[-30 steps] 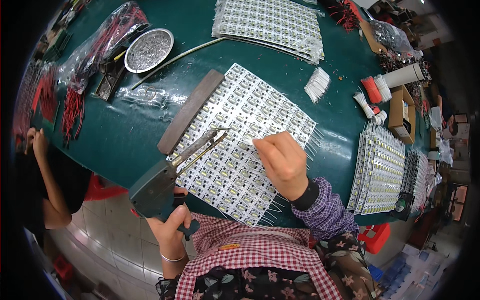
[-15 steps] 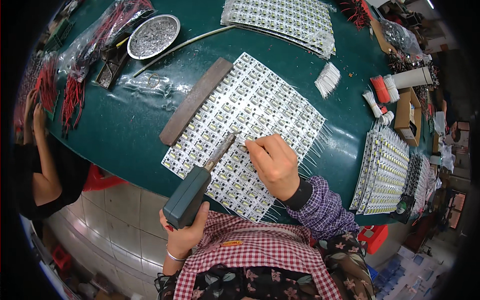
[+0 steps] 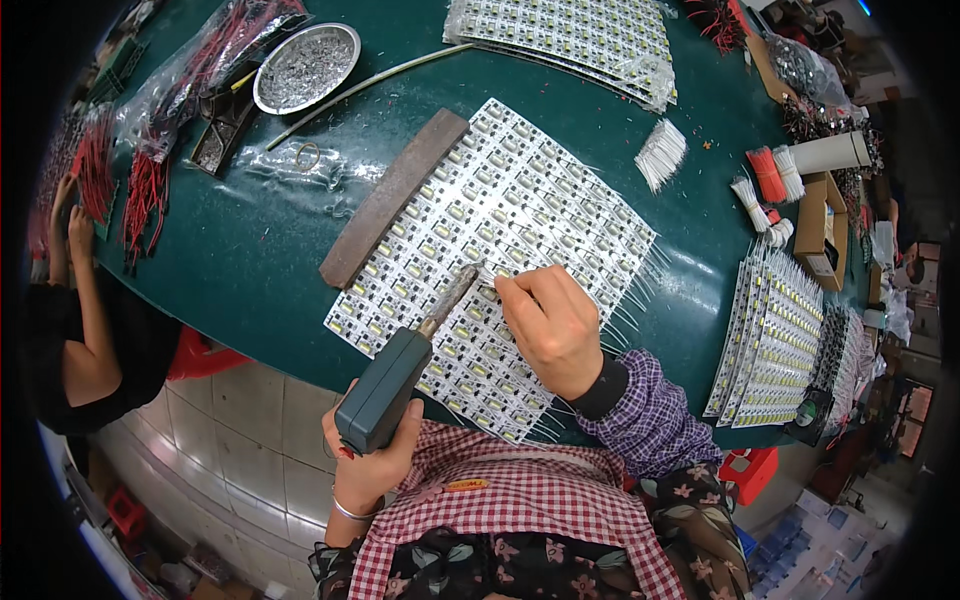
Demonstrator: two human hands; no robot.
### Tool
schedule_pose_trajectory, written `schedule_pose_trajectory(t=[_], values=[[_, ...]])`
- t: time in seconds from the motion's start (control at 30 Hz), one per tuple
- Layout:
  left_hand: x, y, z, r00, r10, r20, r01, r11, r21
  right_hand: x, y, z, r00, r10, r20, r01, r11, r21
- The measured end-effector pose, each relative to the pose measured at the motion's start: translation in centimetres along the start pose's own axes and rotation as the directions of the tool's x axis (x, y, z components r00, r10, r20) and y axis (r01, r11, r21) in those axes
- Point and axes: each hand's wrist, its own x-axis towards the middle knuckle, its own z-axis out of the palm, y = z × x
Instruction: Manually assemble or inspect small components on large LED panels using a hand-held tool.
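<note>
My left hand [image 3: 375, 450] grips a dark green soldering gun [image 3: 383, 385] by its handle, its metal tip resting at the middle of a white LED circuit board panel [image 3: 400, 290]. Right beside that tip, my right hand [image 3: 552, 325] pinches thumb and forefinger together low over the panel. Between them is what looks like the end of a thin white wire [image 3: 488, 272], mostly hidden by the fingers. Rows of small yellowish LEDs cover the panel, and several white wires [image 3: 622, 315] stick out past its right edge. A brown bar [image 3: 395, 200] lies along its upper left edge.
Stacked panels [image 3: 565, 45] lie at the far side, with more panels [image 3: 765, 345] at the right. White wires [image 3: 661, 155] lie in a bundle near a cardboard box [image 3: 821, 230]. A metal bowl [image 3: 307, 70] stands far left. Another person's arms [image 3: 90, 300] are at the left edge.
The soldering gun and my left hand have shifted slightly right and up. My right hand has moved a little to the right, still pinching beside the tip.
</note>
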Motion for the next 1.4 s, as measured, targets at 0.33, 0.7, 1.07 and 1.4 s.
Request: schedule_pose_trajectory(t=[0.33,0.7,1.07,1.4], values=[[-0.9,-2.4,-1.1,0.993,0.11,0.046,-0.115,0.988,0.106,0.0,-0.1,0.1,1.0,-0.011,-0.001,0.011,1.0,-0.02],[-1.1,-1.6,-0.8,0.999,0.047,-0.019,-0.044,0.991,0.126,0.0,-0.2,0.0,1.0,-0.006,0.005,0.006,1.0,-0.022],[-0.2,-1.7,0.2,0.983,0.18,-0.033,-0.176,0.98,0.091,-0.1,-0.3,0.2,1.0,-0.014,-0.012,0.013,0.999,-0.046],[-0.9,-3.3,-1.0,0.98,0.184,0.079,-0.191,0.979,0.078,-0.1,-0.3,0.2,1.0,-0.012,-0.024,0.011,0.999,-0.048]])
